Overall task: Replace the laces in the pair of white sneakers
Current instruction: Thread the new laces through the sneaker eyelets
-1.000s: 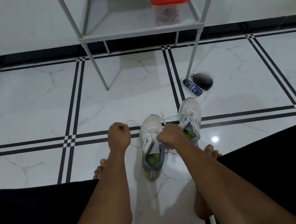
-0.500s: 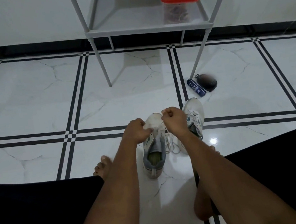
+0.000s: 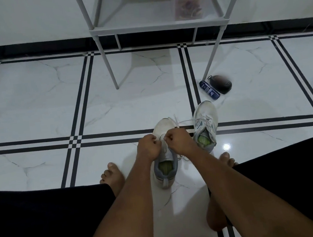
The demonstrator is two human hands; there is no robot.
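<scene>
with both hands' fingers [image 3: 154,137] pinching the thin white lace [image 3: 175,119] over the near white mesh sneaker [image 3: 162,127], we should pull both ends evenly.

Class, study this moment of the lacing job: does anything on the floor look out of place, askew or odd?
Mostly orderly. The far sneaker sits askew, angled away from the near sneaker that both hands, left hand and right hand, are lacing. A blue tube and dark round object lie loose by the rack leg.
</scene>
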